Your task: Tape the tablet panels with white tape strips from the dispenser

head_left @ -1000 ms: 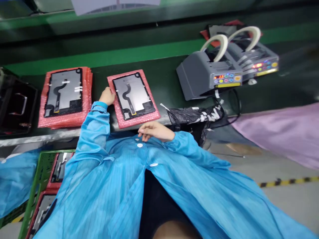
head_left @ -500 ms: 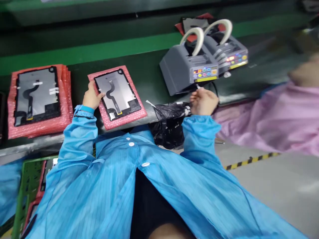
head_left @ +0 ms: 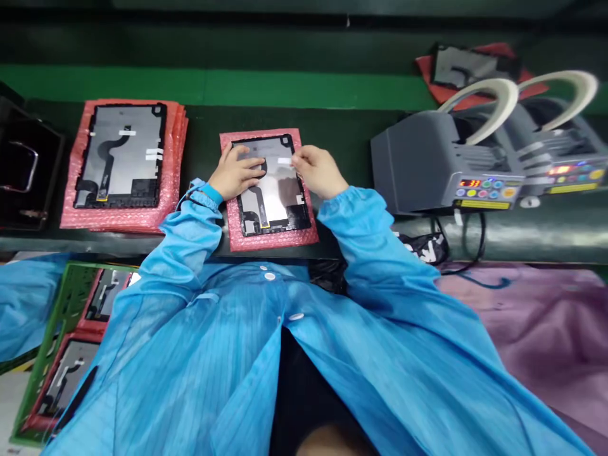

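A tablet screen panel (head_left: 275,206) lies back side up on a pink bubble-wrap sheet (head_left: 280,240) at the table's front. Its dark flex cable (head_left: 259,206) runs down the left half, partly covered by my fingers. My left hand (head_left: 237,172) rests flat across the panel's upper left, fingers spread. At the panel's right edge, my right hand (head_left: 320,171) pinches the end of a short white strip of tape (head_left: 285,161), which is over the silver surface. Whether the strip is stuck down cannot be made out.
A stack of bubble-wrapped panels (head_left: 126,171) sits left, beside a black case (head_left: 28,164). Two grey tape dispensers (head_left: 418,158) stand right, with another panel (head_left: 468,66) behind. A green crate (head_left: 61,297) holds panels below. A person in pink (head_left: 536,335) is at right.
My right hand has moved left from the tape dispenser to the panel, bringing a white strip. My left hand has shifted from the panel's edge onto its surface. The view has swung right.
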`<state>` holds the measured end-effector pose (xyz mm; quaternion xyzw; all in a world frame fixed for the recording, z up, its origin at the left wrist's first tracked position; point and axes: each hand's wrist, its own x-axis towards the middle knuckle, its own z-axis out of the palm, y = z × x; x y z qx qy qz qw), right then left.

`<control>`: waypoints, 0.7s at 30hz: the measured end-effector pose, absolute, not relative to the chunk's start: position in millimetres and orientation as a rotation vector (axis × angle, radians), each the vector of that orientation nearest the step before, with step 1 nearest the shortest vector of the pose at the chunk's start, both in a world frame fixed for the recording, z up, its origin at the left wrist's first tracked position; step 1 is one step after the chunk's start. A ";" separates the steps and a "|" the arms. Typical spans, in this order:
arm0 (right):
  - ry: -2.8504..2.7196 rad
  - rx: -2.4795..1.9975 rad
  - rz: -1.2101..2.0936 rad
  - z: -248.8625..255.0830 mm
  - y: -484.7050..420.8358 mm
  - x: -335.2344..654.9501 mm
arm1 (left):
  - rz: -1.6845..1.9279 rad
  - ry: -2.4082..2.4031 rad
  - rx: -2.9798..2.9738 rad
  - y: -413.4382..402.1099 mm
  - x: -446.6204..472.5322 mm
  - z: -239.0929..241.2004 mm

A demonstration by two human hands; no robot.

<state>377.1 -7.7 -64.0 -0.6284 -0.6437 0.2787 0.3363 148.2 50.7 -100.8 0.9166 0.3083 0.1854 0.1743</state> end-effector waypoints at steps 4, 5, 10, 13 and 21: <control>-1.841 -1.749 0.791 -73.7 25.0 357.8 | 0.505 0.866 2.594 50.0 147.0 -104.3; -1.862 -1.782 0.800 -74.5 26.8 354.4 | 0.503 0.861 2.592 50.0 147.1 -104.6; -1.943 -1.920 0.795 -71.1 27.5 345.7 | 0.523 0.848 2.581 49.5 147.8 -105.0; -2.000 -2.022 0.745 -64.9 28.4 341.9 | 0.533 0.850 2.576 48.6 148.1 -105.4; -2.171 -2.162 0.636 -47.2 28.7 329.9 | 0.470 0.885 2.554 46.2 149.0 -101.1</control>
